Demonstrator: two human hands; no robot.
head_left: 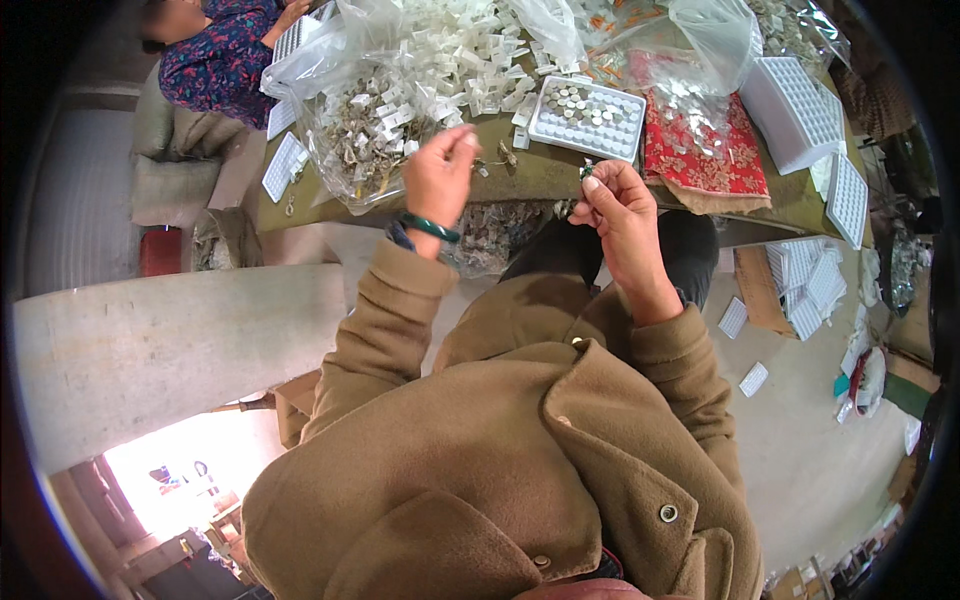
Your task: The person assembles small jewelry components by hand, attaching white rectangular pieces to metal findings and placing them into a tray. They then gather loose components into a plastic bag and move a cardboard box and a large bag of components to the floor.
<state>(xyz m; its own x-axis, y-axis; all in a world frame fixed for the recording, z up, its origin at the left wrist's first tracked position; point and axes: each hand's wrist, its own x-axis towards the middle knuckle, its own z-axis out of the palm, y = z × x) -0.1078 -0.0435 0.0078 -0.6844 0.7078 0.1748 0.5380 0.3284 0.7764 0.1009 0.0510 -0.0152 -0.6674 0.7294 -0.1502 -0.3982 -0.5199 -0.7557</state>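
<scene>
My right hand (625,215) pinches a small dark green piece (586,171) between thumb and forefinger, just over the table's near edge. The piece is too small to name its kind. My left hand (438,182), a dark green bangle (430,228) at its wrist, is raised beside a clear plastic bag. Its fingertips are pressed together, and what they hold, if anything, I cannot make out. Beyond my hands lies a white tray (612,142) with rows of round hollows, some carrying small pale discs (570,98). Small tagged items (375,125) fill the bag.
White tagged pieces (450,60) are heaped at the back. A red patterned cloth (700,155) lies right of the tray, near a stack of white trays (790,110). Another person (222,60) sits at far left. A cardboard box (760,290) with trays stands on the floor at right.
</scene>
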